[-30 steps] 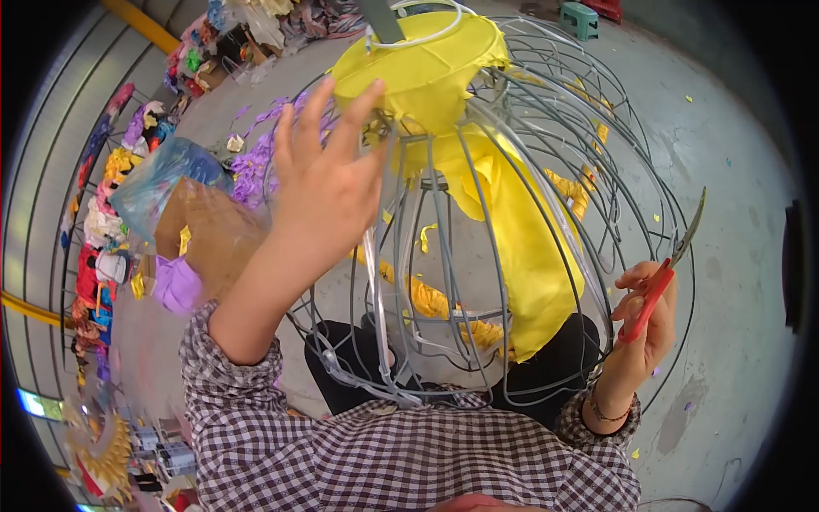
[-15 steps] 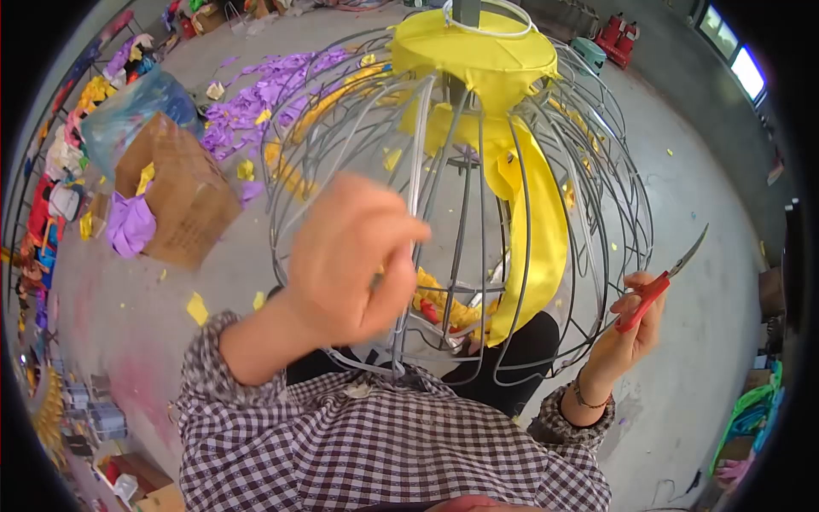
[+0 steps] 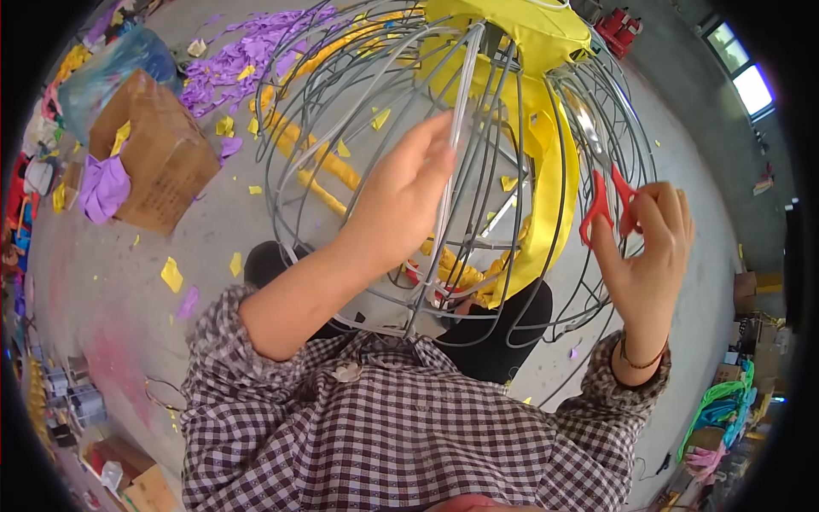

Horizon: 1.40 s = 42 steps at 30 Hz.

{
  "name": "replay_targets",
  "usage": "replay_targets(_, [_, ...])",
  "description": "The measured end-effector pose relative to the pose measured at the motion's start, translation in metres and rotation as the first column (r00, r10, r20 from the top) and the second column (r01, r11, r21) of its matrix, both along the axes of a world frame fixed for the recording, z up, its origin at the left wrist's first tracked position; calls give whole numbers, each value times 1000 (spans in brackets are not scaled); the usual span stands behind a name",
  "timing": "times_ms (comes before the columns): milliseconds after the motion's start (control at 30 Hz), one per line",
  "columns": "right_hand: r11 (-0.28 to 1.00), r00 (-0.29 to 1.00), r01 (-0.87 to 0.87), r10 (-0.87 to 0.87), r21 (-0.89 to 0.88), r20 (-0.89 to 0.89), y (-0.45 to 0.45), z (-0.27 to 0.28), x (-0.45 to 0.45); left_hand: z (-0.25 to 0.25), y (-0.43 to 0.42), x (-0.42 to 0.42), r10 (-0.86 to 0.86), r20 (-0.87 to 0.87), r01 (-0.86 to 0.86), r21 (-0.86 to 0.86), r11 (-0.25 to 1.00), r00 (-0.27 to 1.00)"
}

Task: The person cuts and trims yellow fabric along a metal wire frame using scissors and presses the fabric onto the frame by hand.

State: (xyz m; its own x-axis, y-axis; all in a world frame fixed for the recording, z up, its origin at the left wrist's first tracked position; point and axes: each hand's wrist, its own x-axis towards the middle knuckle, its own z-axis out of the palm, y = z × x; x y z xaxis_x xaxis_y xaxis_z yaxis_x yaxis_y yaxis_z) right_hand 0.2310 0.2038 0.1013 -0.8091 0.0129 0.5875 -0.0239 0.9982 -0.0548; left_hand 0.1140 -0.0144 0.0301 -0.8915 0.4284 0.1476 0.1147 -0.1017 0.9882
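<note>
A large cage-like frame of grey wires [image 3: 333,162] stands in front of me. Yellow fabric [image 3: 546,247] covers its top and runs down one side as a long strip. My left hand [image 3: 401,200] is closed at a pale bundle of wires [image 3: 461,111] on the near side, thumb and fingers against it. In my right hand [image 3: 653,247] are scissors with red handles [image 3: 600,209], thumb and fingers in the loops. Their metal blades [image 3: 589,128] point up beside the yellow strip, over the wires at the right of the frame; whether they touch anything cannot be told.
To the left, a cardboard box [image 3: 171,162] has purple and yellow fabric hanging out. Behind it sits a bluish plastic bag [image 3: 119,81]. Purple scraps [image 3: 247,64] and yellow pieces [image 3: 171,274] lie on the grey floor. Red equipment [image 3: 618,32] stands at the far right wall.
My left hand has moved right and up to the pale wires. The scissors in my right hand have swung from the outer right toward the frame, blades now upward. The view has shifted slightly.
</note>
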Motion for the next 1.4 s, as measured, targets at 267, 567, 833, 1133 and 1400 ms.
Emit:
replay_targets(267, [984,996,-5,21,179,-86,2,10,-24,-9,31,-19,-202,574,-88,436,895,794])
replay_targets(567, [989,982,-120,131,87,-135,1,-5,-27,4,17,-5,-242,595,-19,397,917,767])
replay_targets(833, [991,976,-121,128,50,-178,24,-6,-12,7,46,60,219,-584,-132,188,973,782])
replay_targets(1133, [990,967,-143,143,15,-210,36,-7,-8,6,101,11,165,-151,-108,325,939,975])
replay_targets(1400, [985,965,-170,163,-18,-203,42,-13,1,1,121,-18,237,164,-279,328,903,958])
